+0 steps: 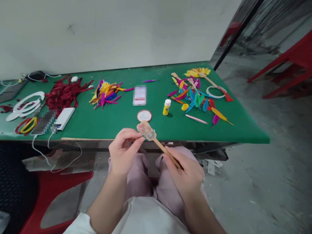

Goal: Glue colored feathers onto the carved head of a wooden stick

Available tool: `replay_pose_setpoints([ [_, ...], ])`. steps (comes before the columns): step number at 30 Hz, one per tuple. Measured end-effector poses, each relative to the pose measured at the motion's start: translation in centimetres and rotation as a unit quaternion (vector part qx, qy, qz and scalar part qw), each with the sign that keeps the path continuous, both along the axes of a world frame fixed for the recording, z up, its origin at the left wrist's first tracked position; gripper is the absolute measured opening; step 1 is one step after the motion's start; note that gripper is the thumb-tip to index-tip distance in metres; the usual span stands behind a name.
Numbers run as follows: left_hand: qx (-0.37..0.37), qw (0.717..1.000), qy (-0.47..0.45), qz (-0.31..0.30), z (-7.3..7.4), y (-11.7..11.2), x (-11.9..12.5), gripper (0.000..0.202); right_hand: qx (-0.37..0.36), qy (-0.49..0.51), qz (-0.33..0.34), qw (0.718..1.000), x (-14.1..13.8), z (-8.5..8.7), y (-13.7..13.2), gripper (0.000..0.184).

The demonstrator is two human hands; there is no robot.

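My right hand (186,170) is closed round the stick of a wooden fan handle (159,144), held above my lap at the table's front edge. Its flat, wide head is smeared with pinkish and greenish streaks. At the left edge of that head, the thumb and fingers of my left hand (124,150) are pinched together; any small piece between them is hidden. Just beyond the head lies a small round red-rimmed dish (144,116) with a whitish surface. A yellow glue bottle (166,108) with a white top stands upright nearby, and pale pink tweezers (196,119) lie to its right.
On the green table (122,125) lie a mixed feather pile (107,92), dark red feathers (63,92) and a white card (139,95). Loose feathers (195,97), a yellow cap (185,107) and a yellow feather fan (198,72) are right. Scissors (28,125) and a power bank (65,118) sit left.
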State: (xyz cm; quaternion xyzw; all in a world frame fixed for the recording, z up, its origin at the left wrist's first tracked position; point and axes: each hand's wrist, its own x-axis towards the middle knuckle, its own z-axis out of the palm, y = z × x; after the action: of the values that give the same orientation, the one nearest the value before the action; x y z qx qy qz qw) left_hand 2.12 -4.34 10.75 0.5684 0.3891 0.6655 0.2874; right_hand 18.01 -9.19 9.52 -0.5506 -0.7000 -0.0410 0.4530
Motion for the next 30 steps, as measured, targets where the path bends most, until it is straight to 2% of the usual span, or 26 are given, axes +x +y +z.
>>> replay_pose_setpoints([
  [20, -0.002, 1.000, -0.003, -0.011, 0.12, -0.04, -0.17, 0.016, -0.008, -0.005, 0.012, 1.000, -0.04, -0.05, 0.11, 0.021],
  [26, -0.017, 0.999, -0.049, -0.013, -0.08, -0.13, 0.17, 0.016, 0.003, -0.002, 0.010, 1.000, -0.09, 0.09, 0.07, 0.021],
  [30, -0.054, 0.994, -0.091, -0.030, 0.06, -0.38, 0.60, 0.029, 0.009, -0.012, -0.003, 1.000, -0.17, 0.11, 0.18, 0.021],
])
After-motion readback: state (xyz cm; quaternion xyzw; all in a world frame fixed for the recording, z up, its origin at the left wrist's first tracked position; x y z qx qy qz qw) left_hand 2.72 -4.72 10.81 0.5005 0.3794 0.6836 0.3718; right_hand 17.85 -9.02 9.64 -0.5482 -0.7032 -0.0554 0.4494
